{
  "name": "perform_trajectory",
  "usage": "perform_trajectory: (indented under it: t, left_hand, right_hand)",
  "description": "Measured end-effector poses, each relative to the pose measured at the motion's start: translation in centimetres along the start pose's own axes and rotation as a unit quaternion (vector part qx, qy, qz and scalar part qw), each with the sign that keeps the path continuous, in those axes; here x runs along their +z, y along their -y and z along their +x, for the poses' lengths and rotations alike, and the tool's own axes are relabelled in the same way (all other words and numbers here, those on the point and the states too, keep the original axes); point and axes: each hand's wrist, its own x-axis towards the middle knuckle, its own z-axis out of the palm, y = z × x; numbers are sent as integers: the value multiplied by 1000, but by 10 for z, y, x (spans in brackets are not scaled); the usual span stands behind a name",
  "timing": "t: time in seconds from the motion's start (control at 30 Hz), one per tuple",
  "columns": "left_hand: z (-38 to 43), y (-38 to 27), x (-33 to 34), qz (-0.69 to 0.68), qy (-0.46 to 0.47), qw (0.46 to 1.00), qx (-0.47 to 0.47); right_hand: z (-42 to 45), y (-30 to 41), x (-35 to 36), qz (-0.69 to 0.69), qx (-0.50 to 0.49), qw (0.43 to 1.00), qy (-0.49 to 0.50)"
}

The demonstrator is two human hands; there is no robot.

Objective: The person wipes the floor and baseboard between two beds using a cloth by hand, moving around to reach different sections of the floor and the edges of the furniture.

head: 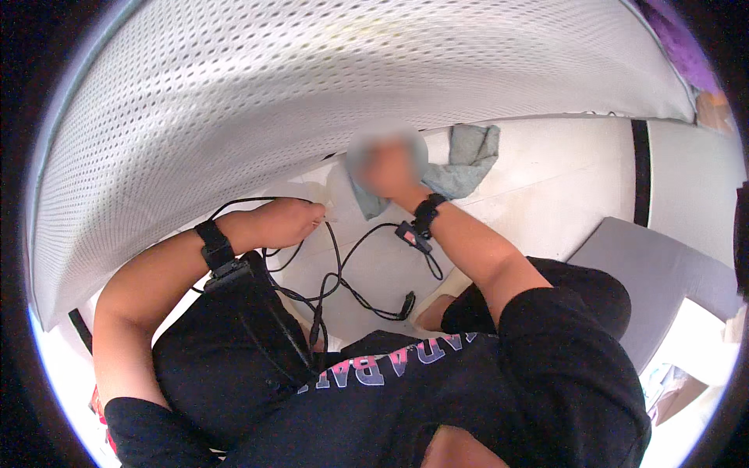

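My left hand (288,222) is curled above the pale floor, with its fingertips drawn together. Whether it holds anything is unclear; a black cable (335,251) runs behind and beside it. My right hand (391,167) is blurred, at the lower edge of a white perforated mesh fabric (292,88), over a grey-green cloth (468,169) lying on the floor. Its fingers cannot be made out. Each wrist wears a black strap. A small black device (413,237) on a cable hangs near my right wrist, and the cable loops between my knees.
The mesh-covered side rises across the top of the view. A grey panel (661,281) lies at the right, beside a black strip (641,172) on the floor. Papers or packaging (673,392) are at the lower right. A purple fluffy thing (681,44) shows at the upper right.
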Motion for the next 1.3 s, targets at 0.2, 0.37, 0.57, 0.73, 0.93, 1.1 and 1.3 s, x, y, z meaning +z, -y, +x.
perform_trajectory:
  t: [0.2,0.37,0.57,0.73,0.93,1.1,1.3]
  left_hand:
    - [11,7,9,-7,89,996,-21]
    - [3,-3,-13,-49,2,998,29]
    - [-17,47,17,3,58,995,-75]
    - [-60,70,49,-81,182,971,-135]
    - [-34,98,69,-72,52,994,-70]
    - [3,74,45,-10,49,998,-43]
    - [-4,42,62,-36,22,999,-32]
  right_hand:
    - [3,-35,5,-44,-65,997,18]
    - [-45,-19,9,20,-358,933,-2]
    - [-80,-14,16,84,-395,914,44]
    - [-35,-44,13,47,-126,989,-54]
    - [14,-77,29,21,-158,987,8]
    - [-17,-52,17,38,-236,971,-20]
    - [-61,-73,-19,-5,-474,877,81]
